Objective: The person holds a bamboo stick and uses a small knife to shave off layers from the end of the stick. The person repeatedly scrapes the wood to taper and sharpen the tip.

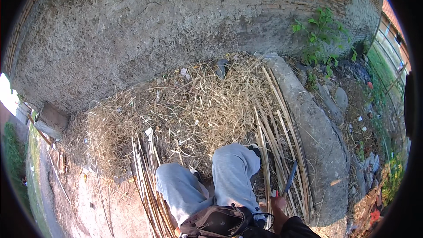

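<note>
My right hand (278,203) is closed round the handle of a long-bladed knife (290,177). Its dark blade points up and away, over the bamboo strips (282,150) lying to my right. A bit of red shows at the grip. Of my left hand (177,231) only a small patch appears at the lower edge, beside a second bundle of long bamboo strips (147,180); its fingers are hidden. My knees, in light grey trousers (233,172), are bent between the two bundles, and a dark bag (218,221) sits at my waist.
A heap of pale shavings (220,105) covers the ground ahead, up to a rough grey wall (176,22). A curved concrete edge (315,136) runs along the right, with a leafy plant (324,37) and rubble beyond. A block (53,119) stands at the far left.
</note>
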Demonstrator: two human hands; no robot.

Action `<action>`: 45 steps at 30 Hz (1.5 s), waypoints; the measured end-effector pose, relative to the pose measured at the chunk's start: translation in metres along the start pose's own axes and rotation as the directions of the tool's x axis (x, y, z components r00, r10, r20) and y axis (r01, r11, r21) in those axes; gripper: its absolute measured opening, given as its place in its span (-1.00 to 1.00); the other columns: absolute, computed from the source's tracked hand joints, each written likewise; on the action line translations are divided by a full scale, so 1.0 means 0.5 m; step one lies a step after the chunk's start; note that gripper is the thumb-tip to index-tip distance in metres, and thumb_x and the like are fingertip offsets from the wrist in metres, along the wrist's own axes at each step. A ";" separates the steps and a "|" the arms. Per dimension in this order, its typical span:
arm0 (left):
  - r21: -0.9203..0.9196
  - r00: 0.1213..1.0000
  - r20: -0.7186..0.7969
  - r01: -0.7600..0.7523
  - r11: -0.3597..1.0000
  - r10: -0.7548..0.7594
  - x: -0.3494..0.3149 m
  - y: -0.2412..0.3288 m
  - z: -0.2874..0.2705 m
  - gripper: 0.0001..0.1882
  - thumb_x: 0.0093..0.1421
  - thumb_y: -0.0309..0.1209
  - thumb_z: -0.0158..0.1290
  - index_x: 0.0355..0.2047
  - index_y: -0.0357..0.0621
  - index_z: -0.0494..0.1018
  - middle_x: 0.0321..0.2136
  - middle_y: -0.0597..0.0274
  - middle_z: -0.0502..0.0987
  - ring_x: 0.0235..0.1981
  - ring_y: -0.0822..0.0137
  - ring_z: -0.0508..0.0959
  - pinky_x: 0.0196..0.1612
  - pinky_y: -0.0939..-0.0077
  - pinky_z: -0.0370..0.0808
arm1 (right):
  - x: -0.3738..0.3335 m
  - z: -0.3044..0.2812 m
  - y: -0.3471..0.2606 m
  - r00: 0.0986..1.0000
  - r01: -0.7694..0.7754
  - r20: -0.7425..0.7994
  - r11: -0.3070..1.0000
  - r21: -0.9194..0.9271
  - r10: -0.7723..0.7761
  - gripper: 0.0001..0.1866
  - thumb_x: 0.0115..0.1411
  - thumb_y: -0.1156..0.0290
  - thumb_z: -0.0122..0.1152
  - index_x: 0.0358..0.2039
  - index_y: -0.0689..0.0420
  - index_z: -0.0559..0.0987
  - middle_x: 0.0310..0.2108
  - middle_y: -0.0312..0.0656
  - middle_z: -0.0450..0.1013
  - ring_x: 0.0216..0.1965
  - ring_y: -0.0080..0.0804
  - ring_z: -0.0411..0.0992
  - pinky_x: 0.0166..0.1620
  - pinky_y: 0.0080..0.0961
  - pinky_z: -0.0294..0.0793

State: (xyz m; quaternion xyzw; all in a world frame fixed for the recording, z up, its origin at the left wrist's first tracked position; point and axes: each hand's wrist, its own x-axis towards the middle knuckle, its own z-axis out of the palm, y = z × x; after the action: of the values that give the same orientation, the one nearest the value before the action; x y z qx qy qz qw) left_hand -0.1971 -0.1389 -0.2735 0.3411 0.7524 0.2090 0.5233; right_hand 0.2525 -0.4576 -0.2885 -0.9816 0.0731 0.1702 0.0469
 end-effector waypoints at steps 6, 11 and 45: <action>0.007 1.000 -0.009 0.009 1.000 -0.009 0.006 0.005 0.004 -0.58 0.15 -0.36 0.12 0.02 -0.17 0.35 -0.28 0.07 0.48 -0.43 0.18 0.50 -0.44 0.35 0.50 | -0.026 -0.035 -0.036 0.995 -0.039 0.099 0.984 0.174 0.022 -0.41 -0.16 -0.05 0.47 -0.46 0.33 0.62 -0.43 0.20 0.55 -0.30 0.15 0.55 -0.22 0.01 0.49; 0.013 1.000 0.013 0.017 1.000 -0.017 0.002 0.017 0.022 -0.59 0.15 -0.36 0.12 0.01 -0.17 0.36 -0.28 0.08 0.48 -0.43 0.19 0.50 -0.44 0.36 0.50 | -0.009 0.009 0.001 0.999 0.004 0.041 0.972 0.235 -0.014 -0.41 -0.13 -0.04 0.45 -0.44 0.35 0.62 -0.43 0.21 0.55 -0.28 0.18 0.55 -0.23 -0.01 0.49; -0.032 0.998 -0.037 0.058 0.998 -0.059 -0.032 0.007 0.083 -0.65 0.17 -0.39 0.10 -0.04 -0.22 0.40 -0.32 0.09 0.50 -0.48 0.25 0.50 -0.48 0.41 0.47 | 0.298 0.026 -0.100 0.920 0.369 -0.226 0.903 0.220 -0.321 -0.64 -0.06 0.31 0.31 -0.26 0.25 0.59 -0.34 0.16 0.54 -0.21 0.18 0.51 -0.10 -0.04 0.50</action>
State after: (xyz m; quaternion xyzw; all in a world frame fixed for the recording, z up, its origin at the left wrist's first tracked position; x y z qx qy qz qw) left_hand -0.1540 -0.1498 -0.2760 0.3067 0.7686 0.2113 0.5201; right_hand 0.3949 -0.4256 -0.3478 -0.9757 -0.0768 0.0566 0.1970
